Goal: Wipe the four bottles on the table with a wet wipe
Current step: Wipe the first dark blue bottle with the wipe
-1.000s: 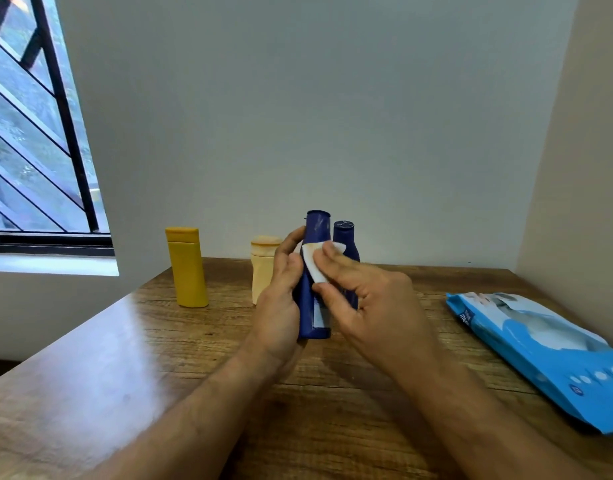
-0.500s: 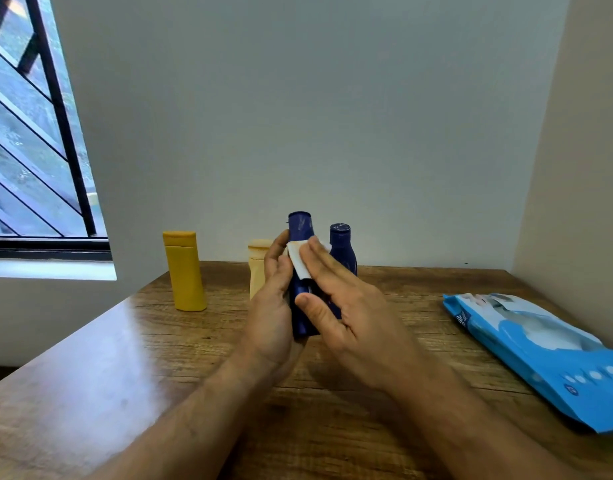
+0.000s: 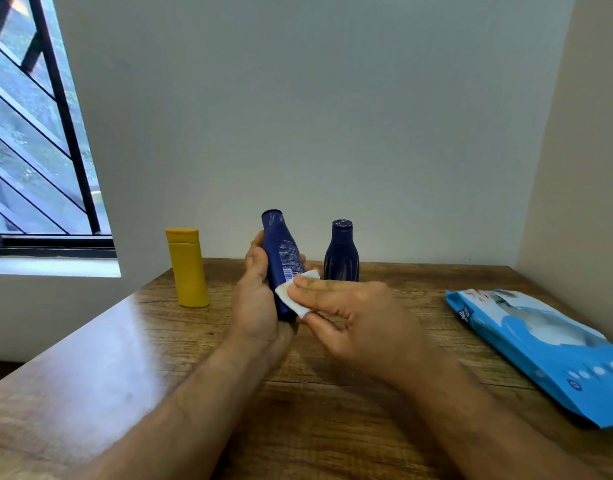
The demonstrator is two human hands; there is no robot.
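Tall dark-blue bottle (image 3: pixel 281 261) held above the wooden table (image 3: pixel 90 368), near centre, tilted w/ cap end leaning up and left, printed back label facing the camera. Gripped by left hand (image 3: pixel 260 303): palm and thumb along the bottle's left side, fingertips just showing past its right edge, base tucked down into the palm. Closed firmly round the bottle.

White wet wipe (image 3: pixel 293 294), folded small, pressed flat against lower right part of that bottle, just under the label. Pinched by right hand (image 3: pixel 360 320) btwn thumb below and forefingers on top; other fingers curled in. Faint yellowish tint on the wipe's left edge.

Second dark-blue bottle (image 3: pixel 341 252), shorter and rounder, standing upright on the table just right of the held one, behind right-hand fingers, not touched. Cap on.

Yellow bottle (image 3: pixel 187 268) upright on the table to the left, well apart from the hands, flip-top cap at top, close to the table's back-left edge.

Fourth bottle not visible here; cannot tell if hidden behind left hand.

Blue wet-wipe pack (image 3: pixel 540 348) lying flat at the table's right side, well apart from the hands, one corner running out of view at right.

Both forearms bare, coming in from bottom edge. Plain pale wall (image 3: pixel 315 116) behind the table; window w/ dark bars (image 3: pixel 31 133) at upper left, sill beneath it.
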